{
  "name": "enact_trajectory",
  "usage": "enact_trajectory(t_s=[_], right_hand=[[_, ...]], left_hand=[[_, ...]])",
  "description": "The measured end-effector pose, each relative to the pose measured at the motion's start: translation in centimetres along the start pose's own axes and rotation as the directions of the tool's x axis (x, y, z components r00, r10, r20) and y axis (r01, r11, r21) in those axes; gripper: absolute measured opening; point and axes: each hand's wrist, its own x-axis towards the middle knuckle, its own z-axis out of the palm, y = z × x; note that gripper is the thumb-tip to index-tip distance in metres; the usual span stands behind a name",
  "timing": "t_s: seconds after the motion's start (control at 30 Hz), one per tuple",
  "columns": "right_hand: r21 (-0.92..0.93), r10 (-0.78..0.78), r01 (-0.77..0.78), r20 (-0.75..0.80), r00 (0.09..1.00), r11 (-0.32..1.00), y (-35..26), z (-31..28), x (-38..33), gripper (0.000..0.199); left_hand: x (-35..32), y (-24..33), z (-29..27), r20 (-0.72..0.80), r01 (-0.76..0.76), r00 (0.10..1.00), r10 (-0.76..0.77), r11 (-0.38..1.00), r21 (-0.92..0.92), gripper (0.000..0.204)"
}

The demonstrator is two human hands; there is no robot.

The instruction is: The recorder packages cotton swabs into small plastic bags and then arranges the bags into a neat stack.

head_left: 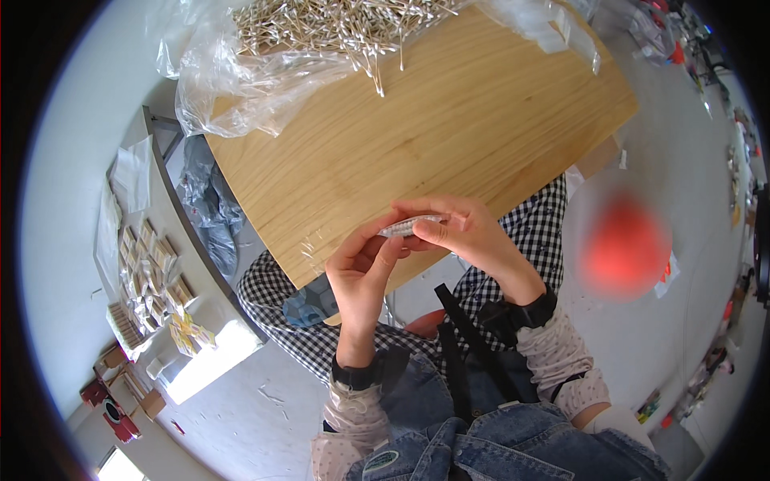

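Broadly, a wooden table (433, 128) fills the middle of the view, its pale brown top set at a slant; to the left stands a side table (170, 207), bent by the lens, with small packs (144, 260) grouped on it, some whitish and brown, some yellowish; below the wooden table's near edge spread black-and-white checked trousers (541, 224), with a blue denim garment (513, 445) nearer the camera; at the table's far side lies a crumpled clear plastic bag (241, 88), and beside it a large loose heap of cotton swabs (321, 28), a few jutting toward the bare wood; grey plastic (207, 192) bunches between the two tables; over the near part of the wooden table both hands come together, dark bands (357, 377) around the wrists; the left hand (361, 268) grasps the left end of a small clear packet between thumb and fingers, while the right hand (469, 228) grips its right end, thumb on the near side; smallest of all, that packet (409, 227) lies roughly level between them, whitish swab-like tips showing through.
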Motion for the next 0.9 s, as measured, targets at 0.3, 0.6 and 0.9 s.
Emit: enact_trajectory(t_s=[0.3,0.6,0.9], right_hand=[[0.020,0.035,-0.035,0.011,0.999,0.999,-0.2,-0.2,0.1,0.037],[0.019,0.094,-0.093,-0.042,0.995,0.995,0.0,-0.3,0.5,0.031],[0.007,0.040,-0.040,-0.021,0.999,0.999,0.0,-0.3,0.4,0.032]], left_hand=[[0.2,0.4,0.6,-0.087,0.039,0.995,-0.044,0.998,-0.055,0.019],[0.2,-0.3,1.1,-0.158,0.029,0.987,-0.037,0.998,-0.049,0.020],[0.5,0.9,1.6,-0.131,0.090,0.987,-0.088,0.996,0.011,0.018]])
